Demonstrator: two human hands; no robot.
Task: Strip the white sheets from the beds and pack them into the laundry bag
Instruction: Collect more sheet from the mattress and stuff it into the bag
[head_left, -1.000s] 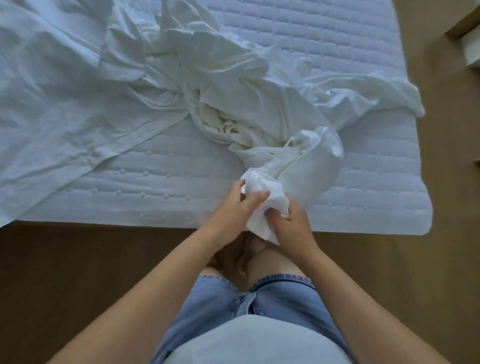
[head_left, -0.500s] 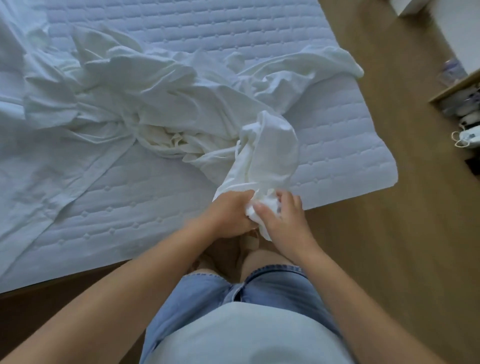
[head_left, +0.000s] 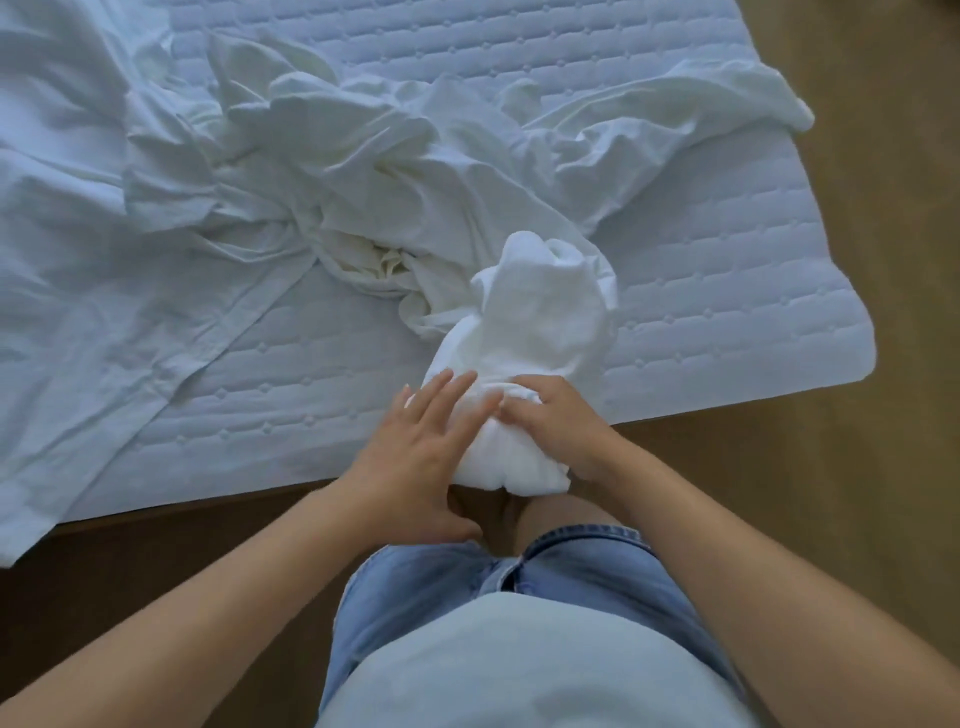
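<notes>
At the near edge of the mattress (head_left: 727, 291), the white sheet (head_left: 363, 171) lay stripped and heaped, its gathered end bunched between both hands. The right hand (head_left: 556, 421) gripped the bunch with curled fingers; the left hand (head_left: 415, 457) lay flat-fingered against it. Step in hand: gathering, judged midway. The next move would call for drawing the remaining cloth into the bundle. The laundry bag was not in view. A wooden floor (head_left: 883, 467) bordered the quilted surface.

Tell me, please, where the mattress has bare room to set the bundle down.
Bare quilted mattress lies right of the bundle, out to the corner, and in a strip between the left hand and the sheet hem. Sheet crowds the middle and left.
</notes>
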